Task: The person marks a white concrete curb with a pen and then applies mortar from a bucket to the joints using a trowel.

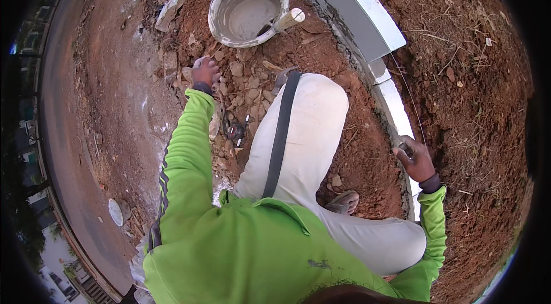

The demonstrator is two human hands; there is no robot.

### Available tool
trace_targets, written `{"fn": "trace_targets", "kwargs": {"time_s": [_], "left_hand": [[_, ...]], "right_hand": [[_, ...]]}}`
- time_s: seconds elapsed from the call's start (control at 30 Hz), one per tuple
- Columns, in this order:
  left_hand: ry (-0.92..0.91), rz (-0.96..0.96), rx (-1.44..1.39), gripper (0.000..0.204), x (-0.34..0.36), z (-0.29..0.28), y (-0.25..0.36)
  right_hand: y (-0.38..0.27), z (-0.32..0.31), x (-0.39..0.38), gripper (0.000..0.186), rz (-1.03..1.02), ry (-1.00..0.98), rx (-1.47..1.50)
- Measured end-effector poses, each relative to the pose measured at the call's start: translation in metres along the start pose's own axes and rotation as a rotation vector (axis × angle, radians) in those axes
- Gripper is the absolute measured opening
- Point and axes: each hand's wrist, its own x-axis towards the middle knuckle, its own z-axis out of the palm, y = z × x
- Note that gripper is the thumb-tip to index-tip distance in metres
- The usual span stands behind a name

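My left hand point(206, 71) is over broken stones and rubble point(252, 81), its fingers bent and slightly apart, and nothing plainly shows in it. A pale stone lies beside its wrist. My right hand point(415, 159) rests at the top of the low white kerb blocks point(396, 108), thumb and fingers curled together. What it pinches, if anything, I cannot make out. A thin string line point(408, 90) runs along the kerb toward that hand. Ahead stands a bucket point(248, 12) of grey mortar, with a wooden-handled tool point(288, 19) laid over its rim.
A longer kerb piece point(351, 8), grey on its side and white on top, continues the row ahead. Between my left arm and knee lies a small dark and red object point(236, 131). A white container point(119, 211) lies at left near the paved road point(64, 103). Loose red soil borders the kerb.
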Motion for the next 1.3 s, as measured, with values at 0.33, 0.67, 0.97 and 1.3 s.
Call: {"fn": "trace_targets", "kwargs": {"time_s": [0.33, 0.67, 0.97, 1.3], "left_hand": [[-0.179, -0.119, 0.627, 0.036, 0.118, 0.086, 0.187], [-0.442, -0.280, 0.161, 0.046, 0.064, 0.062, 0.084], [-0.460, 0.037, 0.614, 0.047, -0.090, 0.151, 0.110], [-0.830, 0.158, 0.803, 0.049, -0.341, 0.240, 0.154]], "right_hand": [[-0.003, -0.031, -0.010, 0.029, -0.014, 0.188, 0.051], [0.063, -0.016, -0.041, 0.031, 0.018, 0.306, 0.021], [0.080, 0.002, -0.075, 0.035, 0.063, 0.557, 0.332], [0.079, 0.079, -0.137, 0.076, -0.024, 0.096, 1.397]]}}
